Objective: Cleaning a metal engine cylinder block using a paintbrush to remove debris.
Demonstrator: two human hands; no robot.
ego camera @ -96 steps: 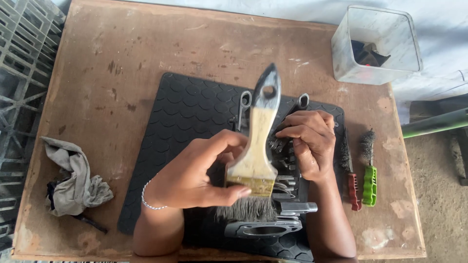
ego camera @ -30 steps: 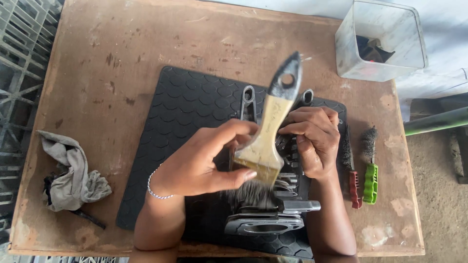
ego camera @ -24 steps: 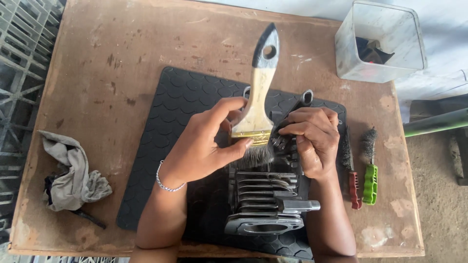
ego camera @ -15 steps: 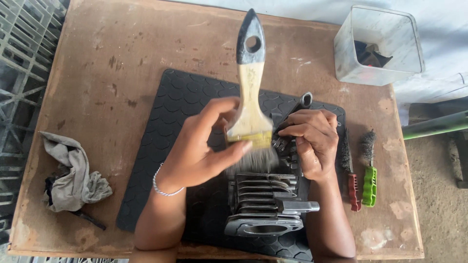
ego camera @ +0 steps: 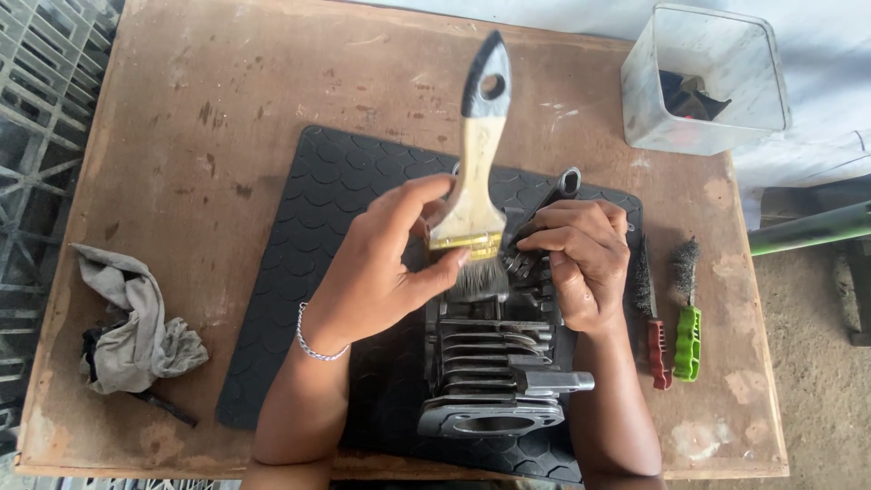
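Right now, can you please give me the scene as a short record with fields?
left hand: left hand grips the paintbrush near its metal band
brush bristles: pressed on the top of the finned engine cylinder
right hand: right hand rests on the cylinder's upper end
surface: black rubber mat on a wooden table
right of mat: red wire brush, green wire brush
left side: grey rag
far corner: clear plastic box

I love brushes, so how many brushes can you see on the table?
3: a paintbrush in the left hand, and a red-handled wire brush and green-handled wire brush lying by the mat's right edge.
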